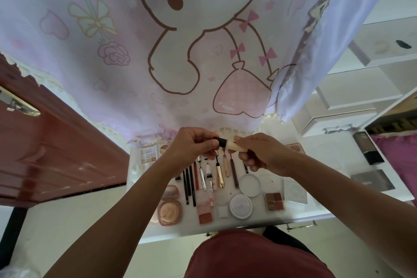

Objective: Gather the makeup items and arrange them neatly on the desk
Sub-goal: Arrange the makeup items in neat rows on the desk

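Both hands hold one cream tube with a black cap (pixel 228 144) above the white desk (pixel 325 153). My left hand (pixel 191 148) pinches the black cap end; my right hand (pixel 259 153) grips the cream body. Below them lie rows of makeup: black and red pencils (pixel 189 184), a gold tube (pixel 220 175), silver and pink tubes (pixel 203 177), a peach compact (pixel 169 211), a pink blush pan (pixel 205 213), a round white jar (pixel 241 206), a round white lid (pixel 249 182), a brown palette (pixel 274 198) and an eyeshadow palette (pixel 148 154).
A pink cartoon-print curtain (pixel 180 40) hangs behind the desk. A red-brown door (pixel 52 153) stands at the left. A black box (pixel 367 148) and a grey flat case (pixel 372 180) lie at the desk's right. White shelves (pixel 361 88) rise at the right.
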Tool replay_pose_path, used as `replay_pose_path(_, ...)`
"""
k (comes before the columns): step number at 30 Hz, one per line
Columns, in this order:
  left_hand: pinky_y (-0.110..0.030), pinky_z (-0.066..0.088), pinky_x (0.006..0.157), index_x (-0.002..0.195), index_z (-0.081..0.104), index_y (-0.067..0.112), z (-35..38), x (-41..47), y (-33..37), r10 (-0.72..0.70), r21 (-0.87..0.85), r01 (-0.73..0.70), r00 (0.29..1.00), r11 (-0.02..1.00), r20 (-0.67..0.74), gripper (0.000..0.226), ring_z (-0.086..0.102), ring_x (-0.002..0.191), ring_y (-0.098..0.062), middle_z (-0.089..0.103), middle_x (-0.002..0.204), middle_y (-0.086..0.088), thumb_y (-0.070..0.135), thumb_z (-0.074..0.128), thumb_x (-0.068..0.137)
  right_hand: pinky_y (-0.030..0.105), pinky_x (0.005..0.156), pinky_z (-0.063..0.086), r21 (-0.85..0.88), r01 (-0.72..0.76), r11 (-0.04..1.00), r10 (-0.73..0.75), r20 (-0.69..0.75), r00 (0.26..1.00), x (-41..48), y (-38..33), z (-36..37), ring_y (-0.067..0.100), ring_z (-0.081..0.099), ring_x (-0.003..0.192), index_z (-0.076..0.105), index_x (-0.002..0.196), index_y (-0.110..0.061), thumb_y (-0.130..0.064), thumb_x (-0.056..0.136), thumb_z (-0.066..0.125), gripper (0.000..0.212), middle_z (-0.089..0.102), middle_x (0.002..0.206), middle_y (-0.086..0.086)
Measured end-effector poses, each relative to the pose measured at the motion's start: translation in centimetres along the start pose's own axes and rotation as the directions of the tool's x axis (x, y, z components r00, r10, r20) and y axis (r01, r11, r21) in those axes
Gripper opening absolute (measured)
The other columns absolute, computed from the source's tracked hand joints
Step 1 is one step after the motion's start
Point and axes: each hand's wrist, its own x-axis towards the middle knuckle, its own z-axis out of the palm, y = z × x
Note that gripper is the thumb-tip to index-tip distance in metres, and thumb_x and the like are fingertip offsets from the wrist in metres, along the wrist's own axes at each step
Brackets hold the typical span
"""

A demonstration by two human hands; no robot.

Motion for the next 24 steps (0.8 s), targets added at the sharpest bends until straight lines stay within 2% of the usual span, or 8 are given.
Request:
replay_pose_path(4, -0.031, 0.060, 0.071, 0.105, 0.069, 0.002, -0.1, -0.1, -0.2, -0.001, -0.002, 0.001, 1.000, 1.000, 0.004, 0.019, 0.070, 0.072, -0.024, 0.073, 0.086, -0.017, -0.001, 0.064, 0.087, 0.025, 0.052, 0.043, -0.036, 0.065, 0.997, -0.066, -0.010, 0.998, 0.0, 0.3, -0.1, 0.014, 0.052, 0.061, 0.060, 0.097, -0.007, -0.012, 0.092, 0.065, 0.009, 0.058, 0.074, 0.003)
replay_pose_path(5, -0.031, 0.060, 0.071, 0.105, 0.069, 0.002, -0.1, -0.1, -0.2, -0.001, -0.002, 0.001, 1.000, 1.000, 0.005, 0.019, 0.070, 0.072, -0.024, 0.073, 0.085, -0.015, 0.000, 0.064, 0.087, 0.025, 0.052, 0.043, -0.026, 0.069, 0.997, -0.070, -0.015, 0.997, 0.1, 0.4, -0.1, 0.015, 0.054, 0.062, 0.059, 0.098, -0.008, -0.010, 0.090, 0.067, 0.011, 0.060, 0.075, 0.003)
replay_pose_path(10, -0.031, 0.059, 0.070, 0.107, 0.068, -0.001, -0.1, -0.2, -0.4, -0.003, -0.007, 0.004, 1.000, 1.000, 0.015, 0.021, 0.070, 0.071, -0.023, 0.073, 0.084, -0.016, -0.001, 0.064, 0.087, 0.023, 0.050, 0.037, 0.002, 0.039, 0.999, -0.039, 0.002, 0.999, -0.1, 0.7, 0.1, 0.013, 0.048, 0.060, 0.061, 0.095, -0.006, -0.025, 0.098, 0.056, 0.020, 0.058, 0.078, 0.006)
replay_pose_path(13, -0.031, 0.059, 0.069, 0.108, 0.068, -0.001, -0.2, -0.2, -0.5, -0.006, -0.012, 0.006, 1.000, 1.000, 0.016, 0.021, 0.069, 0.072, -0.024, 0.072, 0.085, -0.017, -0.001, 0.063, 0.087, 0.023, 0.051, 0.035, 0.020, 0.029, 0.999, -0.029, 0.003, 1.000, -0.2, 0.8, 0.2, 0.013, 0.047, 0.059, 0.063, 0.096, -0.003, -0.027, 0.101, 0.051, 0.027, 0.058, 0.077, 0.007)
replay_pose_path(16, -0.031, 0.059, 0.069, 0.107, 0.069, 0.000, -0.4, -0.1, -0.8, -0.015, -0.017, 0.015, 1.000, 1.000, 0.012, 0.020, 0.069, 0.073, -0.025, 0.072, 0.084, -0.016, 0.000, 0.063, 0.088, 0.024, 0.055, 0.040, -0.095, 0.082, 0.992, -0.084, -0.017, 0.996, -0.2, 1.1, 0.1, 0.012, 0.053, 0.064, 0.068, 0.091, -0.005, -0.024, 0.097, 0.058, 0.023, 0.065, 0.079, 0.005)
replay_pose_path(19, -0.029, 0.057, 0.066, 0.106, 0.069, 0.001, -0.6, 0.1, -1.2, -0.024, -0.019, 0.024, 1.000, 1.000, 0.000, 0.019, 0.068, 0.073, -0.025, 0.072, 0.084, -0.016, 0.001, 0.063, 0.088, 0.025, 0.060, 0.044, -0.243, 0.119, 0.963, -0.138, -0.061, 0.989, -0.1, 1.5, -0.1, 0.013, 0.055, 0.072, 0.073, 0.098, -0.008, -0.017, 0.090, 0.068, 0.013, 0.068, 0.080, 0.003)
replay_pose_path(24, -0.029, 0.058, 0.069, 0.105, 0.070, 0.004, -0.3, 1.2, -1.9, -0.046, 0.020, 0.046, 0.999, 0.999, 0.010, 0.017, 0.066, 0.075, -0.023, 0.071, 0.088, -0.017, 0.002, 0.062, 0.089, 0.030, 0.074, 0.048, -0.317, 0.126, 0.940, -0.178, -0.142, 0.974, 0.2, 2.5, -0.6, 0.016, 0.057, 0.075, 0.073, 0.088, -0.022, -0.013, 0.080, 0.079, 0.014, 0.070, 0.084, 0.016)
